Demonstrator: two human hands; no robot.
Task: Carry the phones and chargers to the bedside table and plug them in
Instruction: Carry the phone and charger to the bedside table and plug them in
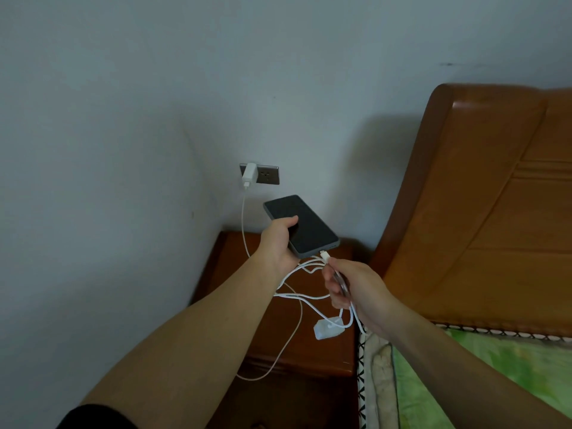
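Your left hand (278, 243) grips the dark, flat, rectangular phone (301, 226) by its long edge, thumb across the screen, above the brown wooden bedside table (309, 351). Its long axis runs diagonally, port end pointing down-right toward you. Your right hand (356, 289) pinches the white cable plug (325, 255) just beside that port. One white charger block (248, 174) sits in the grey wall socket (269, 174); another white charger (328, 328) hangs below
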